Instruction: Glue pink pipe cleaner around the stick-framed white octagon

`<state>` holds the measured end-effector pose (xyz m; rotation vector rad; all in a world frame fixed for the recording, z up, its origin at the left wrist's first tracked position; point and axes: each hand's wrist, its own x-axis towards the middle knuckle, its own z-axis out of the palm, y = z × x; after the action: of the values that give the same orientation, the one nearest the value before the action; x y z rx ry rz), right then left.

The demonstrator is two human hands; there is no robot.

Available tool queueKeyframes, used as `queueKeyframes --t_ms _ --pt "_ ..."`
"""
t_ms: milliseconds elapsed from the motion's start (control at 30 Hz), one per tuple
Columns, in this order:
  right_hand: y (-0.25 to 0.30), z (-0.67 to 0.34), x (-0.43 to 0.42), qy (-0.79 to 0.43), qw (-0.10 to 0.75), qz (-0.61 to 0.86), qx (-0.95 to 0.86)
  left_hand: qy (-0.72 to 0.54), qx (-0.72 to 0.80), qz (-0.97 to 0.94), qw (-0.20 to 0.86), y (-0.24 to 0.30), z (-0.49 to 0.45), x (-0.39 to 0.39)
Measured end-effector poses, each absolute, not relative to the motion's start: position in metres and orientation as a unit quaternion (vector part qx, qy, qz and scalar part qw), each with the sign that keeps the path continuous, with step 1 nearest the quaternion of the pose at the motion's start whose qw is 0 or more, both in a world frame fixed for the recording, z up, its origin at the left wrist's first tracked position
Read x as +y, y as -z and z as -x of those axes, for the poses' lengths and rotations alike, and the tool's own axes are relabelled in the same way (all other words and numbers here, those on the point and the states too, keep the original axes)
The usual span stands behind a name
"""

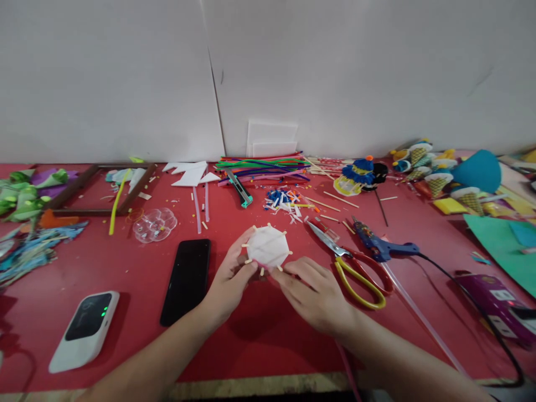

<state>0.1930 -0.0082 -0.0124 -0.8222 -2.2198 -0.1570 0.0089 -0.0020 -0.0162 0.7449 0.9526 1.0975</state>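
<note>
Two bare hands meet over a red table (259, 343), holding a small white disc (268, 245) between them. The disc is many-sided, with short pale pegs (290, 253) sticking out around its rim, and it sits at the middle of the workspace, its flat face turned up toward the viewer.

The left forearm (167, 340) slants in from the lower left. The left hand (228, 282) is pinching the disc: its thumb presses on the near left edge, while its fingers reach up along the left side and partly out of sight beneath. The right forearm (389, 340) comes in from the lower right. The right hand (316, 287) has its back to the viewer, knuckles bent and fingers close together, fingertips pointing left at the near right edge — the thumb is hidden, so I cannot tell whether this hand pinches the disc or only touches it.

A black phone (186, 282) lies just left of the left hand. Near the right hand are scissors (341, 252) with one red and one yellow handle, blades aimed away to the left, and beyond them a blue glue gun (383, 247). Past the disc lie colourful clippings (282, 202) — then a green-and-black cutter (240, 190).
</note>
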Motion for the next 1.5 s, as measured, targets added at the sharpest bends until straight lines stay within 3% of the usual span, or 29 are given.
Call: queueKeyframes --t_ms 567,1500 --pt "0.0091 -0.1901 -0.0085 0.068 0.398 0.326 -0.855 -0.501 0.408 -0.333 0.687 0.0162 -0.0092 -0.0023" --pt "0.0138 -0.1914 -0.0088 0.062 0.339 0.317 -0.883 -0.504 0.416 -0.362 0.665 0.0174 -0.0101 -0.0020"
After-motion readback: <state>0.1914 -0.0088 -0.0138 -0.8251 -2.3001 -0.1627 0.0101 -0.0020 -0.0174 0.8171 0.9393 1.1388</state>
